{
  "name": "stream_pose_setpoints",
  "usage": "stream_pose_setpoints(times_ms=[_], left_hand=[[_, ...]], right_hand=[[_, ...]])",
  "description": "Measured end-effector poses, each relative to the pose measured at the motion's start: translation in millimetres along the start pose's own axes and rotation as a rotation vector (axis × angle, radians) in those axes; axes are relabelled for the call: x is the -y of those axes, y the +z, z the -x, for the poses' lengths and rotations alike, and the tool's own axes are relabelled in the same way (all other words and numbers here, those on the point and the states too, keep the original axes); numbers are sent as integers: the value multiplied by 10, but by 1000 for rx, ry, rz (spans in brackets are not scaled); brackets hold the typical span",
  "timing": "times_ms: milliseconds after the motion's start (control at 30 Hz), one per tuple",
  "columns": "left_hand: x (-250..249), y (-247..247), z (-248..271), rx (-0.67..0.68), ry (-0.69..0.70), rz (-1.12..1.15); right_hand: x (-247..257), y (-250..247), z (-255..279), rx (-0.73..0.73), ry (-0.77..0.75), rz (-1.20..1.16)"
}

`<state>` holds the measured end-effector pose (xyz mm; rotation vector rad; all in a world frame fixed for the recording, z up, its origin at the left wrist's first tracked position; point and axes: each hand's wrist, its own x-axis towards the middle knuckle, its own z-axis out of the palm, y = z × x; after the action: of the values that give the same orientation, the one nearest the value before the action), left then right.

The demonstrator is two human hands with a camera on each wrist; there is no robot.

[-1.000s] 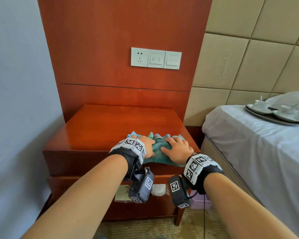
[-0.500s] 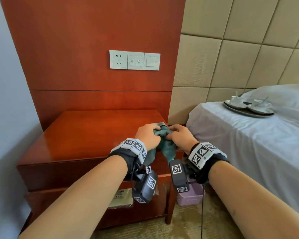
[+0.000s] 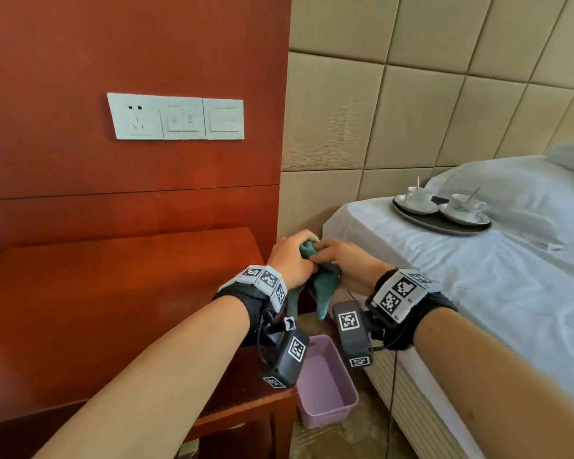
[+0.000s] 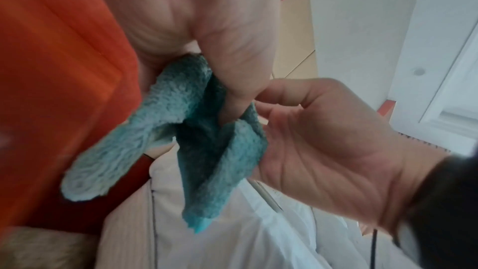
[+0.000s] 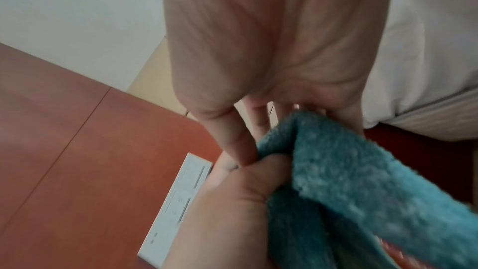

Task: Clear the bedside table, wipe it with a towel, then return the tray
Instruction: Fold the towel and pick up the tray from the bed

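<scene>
A teal towel (image 3: 325, 288) hangs bunched in the air over the gap between the red-brown bedside table (image 3: 113, 309) and the bed. My left hand (image 3: 297, 251) grips its top, thumb and fingers curled round the cloth (image 4: 196, 130). My right hand (image 3: 323, 255) meets it from the right and pinches the same bunch (image 5: 336, 161) between thumb and fingers. The dark oval tray (image 3: 421, 221) with two white cups on saucers sits on the bed, far right of both hands. The table top shows nothing on it.
A lilac plastic basket (image 3: 332, 409) stands on the carpet right below the towel, between table and bed. The white-sheeted bed (image 3: 494, 293) and a pillow (image 3: 524, 193) fill the right. A socket panel (image 3: 176, 116) is on the wood wall.
Both hands gathered the towel from the table's front edge, lifted it and carried it right, off the table and over the gap beside the bed. My view swung right.
</scene>
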<state>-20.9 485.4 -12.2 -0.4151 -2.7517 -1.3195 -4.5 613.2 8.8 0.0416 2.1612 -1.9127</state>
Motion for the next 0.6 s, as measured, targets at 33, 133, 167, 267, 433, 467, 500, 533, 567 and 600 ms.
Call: stream_pose_setpoints(times_ms=[33, 133, 167, 267, 433, 467, 500, 533, 567, 600], left_hand=[[-77, 80, -162, 5, -3, 23], [-362, 343, -697, -15, -24, 114], [-465, 436, -906, -24, -35, 133], [-721, 651, -1550, -39, -90, 134], [-930, 831, -2460, -8, -277, 240], [-961, 868, -2587, 24, -322, 270], [-979, 928, -2714, 50, -367, 297], [-1012, 991, -2824, 69, -392, 307], [-1049, 1069, -2936, 96, -414, 323], [-1074, 1156, -3041, 133, -420, 363]], right_hand=[[48, -157, -63, 0, 31, -4], [184, -641, -315, -105, 89, -87], [230, -808, -426, -138, 84, -144], [352, -1333, -765, -250, 48, -375], [345, -2279, -1223, -542, 123, -607], [290, -2437, -1279, -600, 163, -595], [232, -2581, -1317, -654, 209, -565], [172, -2711, -1356, -695, 243, -547], [124, -2834, -1384, -728, 272, -513], [95, -2935, -1404, -748, 296, -481]])
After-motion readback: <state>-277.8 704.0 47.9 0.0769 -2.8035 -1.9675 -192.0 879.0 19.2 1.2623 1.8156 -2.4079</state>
